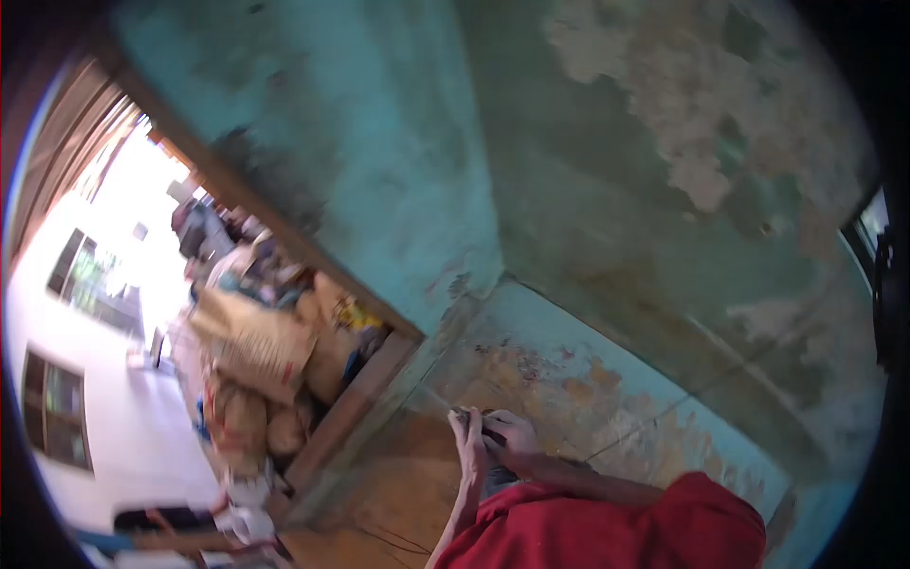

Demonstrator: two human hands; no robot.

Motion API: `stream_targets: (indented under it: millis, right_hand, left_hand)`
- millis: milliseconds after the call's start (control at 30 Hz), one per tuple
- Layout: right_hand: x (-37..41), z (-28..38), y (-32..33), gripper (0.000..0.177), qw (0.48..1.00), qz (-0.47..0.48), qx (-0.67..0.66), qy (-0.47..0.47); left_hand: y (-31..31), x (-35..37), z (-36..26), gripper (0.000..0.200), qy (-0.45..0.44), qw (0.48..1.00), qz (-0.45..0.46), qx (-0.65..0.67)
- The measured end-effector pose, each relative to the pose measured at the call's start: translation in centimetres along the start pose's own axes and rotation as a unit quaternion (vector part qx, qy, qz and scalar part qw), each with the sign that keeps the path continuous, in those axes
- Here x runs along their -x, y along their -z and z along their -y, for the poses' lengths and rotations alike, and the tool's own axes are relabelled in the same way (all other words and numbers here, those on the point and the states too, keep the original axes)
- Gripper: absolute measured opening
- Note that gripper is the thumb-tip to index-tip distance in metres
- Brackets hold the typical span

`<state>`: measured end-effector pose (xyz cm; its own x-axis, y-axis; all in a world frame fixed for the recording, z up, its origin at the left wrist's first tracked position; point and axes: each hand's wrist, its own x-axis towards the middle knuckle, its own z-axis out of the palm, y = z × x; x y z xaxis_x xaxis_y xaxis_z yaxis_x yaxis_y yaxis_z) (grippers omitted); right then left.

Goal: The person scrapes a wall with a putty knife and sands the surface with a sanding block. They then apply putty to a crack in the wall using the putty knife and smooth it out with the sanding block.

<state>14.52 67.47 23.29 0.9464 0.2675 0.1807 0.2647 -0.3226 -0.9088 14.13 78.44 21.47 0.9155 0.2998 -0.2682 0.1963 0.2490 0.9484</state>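
Observation:
Close in front of my red shirt [607, 531], my two hands are together. My left hand [470, 444] is closed, with its fingertips pinched near a small dark object [491, 434]. My right hand [513, 438] is curled around the same object from the other side. The fingers cover most of it, so its kind cannot be made out. Below the hands is the worn, stained floor [398, 484].
A peeling green-blue wall [398, 171] meets another in a corner ahead. To the left, past a wooden door sill [351, 408], stuffed sacks [251, 346] lie in a heap. A white wall with windows [57, 408] stands further left. Cluttered items [180, 531] are at the lower left.

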Motion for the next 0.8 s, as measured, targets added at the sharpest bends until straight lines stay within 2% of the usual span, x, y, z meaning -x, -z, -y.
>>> stream_targets:
  millis: [33, 67, 100, 167, 200, 233, 300, 367, 400, 433, 467, 500, 533, 567, 600, 633, 700, 767, 800]
  right_hand:
    - [-0.9, 0.7, 0.1, 0.031, 1.0, 0.005, 0.011, -0.02]
    - [-2.1, 0.0, -0.2, 0.03, 1.0, -0.019, -0.015, 0.01]
    - [-2.8, 0.1, 0.4, 0.03, 0.999, -0.049, -0.01, -0.005]
    - [-4.2, 0.5, 1.4, 0.027, 0.985, -0.116, -0.091, -0.092]
    - [-4.6, -0.4, 1.9, 0.023, 0.976, -0.19, -0.085, -0.058]
    - [-4.9, -0.8, 2.8, 0.023, 0.971, -0.216, -0.083, -0.065]
    - [-4.7, -1.6, 5.0, 0.025, 0.971, -0.193, -0.065, -0.127]
    - [-4.0, -3.7, 5.3, 0.026, 0.966, -0.209, -0.044, -0.145]
    - [-4.0, -4.2, 5.8, 0.025, 0.967, -0.203, -0.047, -0.143]
    - [-3.9, -4.4, 6.1, 0.024, 0.969, -0.198, -0.052, -0.141]
    - [-4.1, -4.3, 6.2, 0.024, 0.946, -0.252, -0.134, -0.157]
    - [-4.1, -4.7, 6.6, 0.024, 0.937, -0.276, -0.138, -0.163]
    - [-4.2, -5.3, 7.2, 0.024, 0.92, -0.282, -0.18, -0.205]
    - [-4.6, -6.3, 8.7, 0.024, 0.902, -0.281, -0.222, -0.243]
    - [-4.9, -8.1, 8.3, 0.034, 0.884, -0.352, -0.206, -0.227]
    - [-5.2, -8.5, 9.2, 0.034, 0.879, -0.367, -0.205, -0.225]
    - [-5.7, -9.4, 11.2, 0.031, 0.878, -0.397, -0.16, -0.214]
    - [-6.0, -11.0, 13.5, 0.029, 0.861, -0.429, -0.172, -0.211]
    - [-5.9, -10.8, 13.4, 0.027, 0.85, -0.446, -0.181, -0.215]
  left_hand:
    - [0.3, -1.1, -0.7, 0.017, 0.012, 0.999, 0.027, 0.04]
    - [0.6, -2.1, -1.6, 0.017, 0.029, 0.997, 0.06, 0.026]
    - [0.4, -3.0, -2.5, 0.015, 0.009, 0.996, 0.086, 0.026]
    - [0.4, -5.2, -3.7, 0.013, 0.005, 0.991, 0.135, 0.015]
    - [0.3, -6.4, -4.1, 0.009, 0.01, 0.984, 0.169, -0.047]
    - [-0.6, -7.5, -5.1, 0.006, 0.01, 0.973, 0.204, -0.11]
    - [-3.6, -9.2, -6.3, 0.009, 0.019, 0.954, 0.248, -0.169]
    - [-5.6, -10.3, -6.2, 0.023, 0.005, 0.919, 0.324, -0.226]
    - [-6.0, -11.4, -4.7, 0.019, -0.004, 0.912, 0.346, -0.22]
    - [-7.2, -11.3, -4.9, 0.019, 0.0, 0.902, 0.365, -0.229]
    - [-8.9, -11.3, -5.3, 0.018, 0.013, 0.9, 0.376, -0.218]
    - [-10.1, -11.5, -5.6, 0.017, 0.027, 0.897, 0.389, -0.208]
    - [-10.9, -12.8, -4.7, 0.026, 0.012, 0.884, 0.411, -0.221]
    - [-12.4, -13.6, -4.1, 0.026, 0.014, 0.875, 0.426, -0.231]
    - [-14.3, -13.4, -5.2, 0.032, -0.001, 0.859, 0.43, -0.276]
    - [-16.1, -13.6, -5.6, 0.038, -0.016, 0.844, 0.432, -0.319]
    - [-17.7, -16.2, -2.8, 0.037, -0.033, 0.824, 0.461, -0.326]
    - [-21.5, -17.5, -1.9, 0.036, -0.051, 0.8, 0.496, -0.333]
    - [-22.3, -17.2, -2.3, 0.034, 0.002, 0.804, 0.495, -0.328]
